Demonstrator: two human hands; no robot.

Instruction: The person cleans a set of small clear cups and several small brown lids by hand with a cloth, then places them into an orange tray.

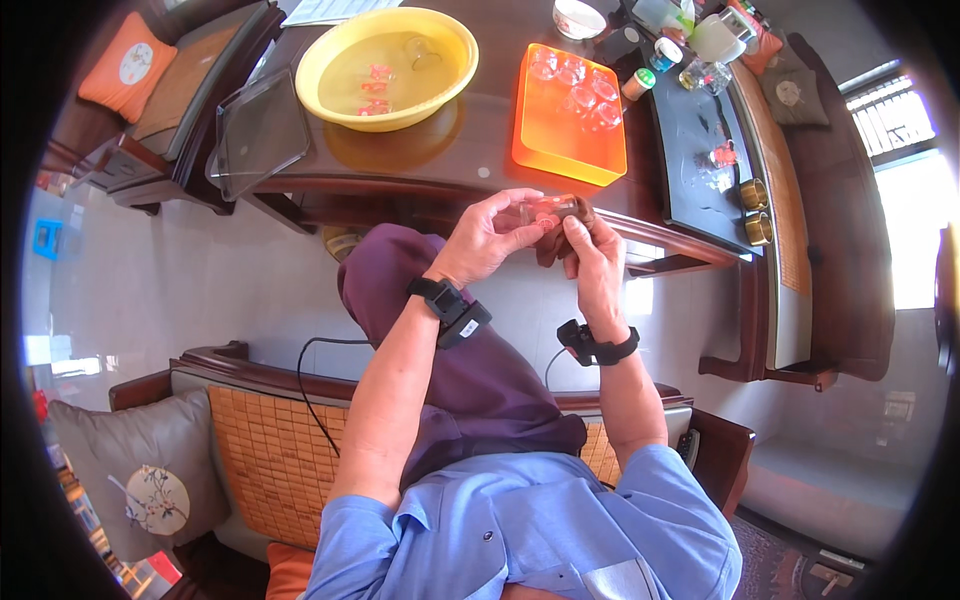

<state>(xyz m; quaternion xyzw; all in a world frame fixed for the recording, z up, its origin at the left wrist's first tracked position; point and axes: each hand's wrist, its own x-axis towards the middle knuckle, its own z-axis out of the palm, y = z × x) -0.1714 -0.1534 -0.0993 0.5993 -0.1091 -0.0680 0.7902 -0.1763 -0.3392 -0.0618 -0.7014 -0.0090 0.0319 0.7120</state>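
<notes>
My left hand [490,238] holds a small clear glass cup [547,209] with a red pattern, fingers pinched around it. My right hand [592,255] presses a dark brown cloth [556,238] against the cup. Both hands meet just below the near edge of a dark wooden table [480,160]. Each wrist wears a black band with a small device. On the table beyond stand an orange tray [560,150] with several clear glass cups and a yellow basin [330,60] of water with cups in it.
A clear plastic lid [258,135] rests at the table's left edge. A dark tea tray [700,140], a white bowl [578,18] and brass cups [752,195] sit to the right. I sit on a wooden bench with a woven mat [270,460] and a grey cushion [140,470].
</notes>
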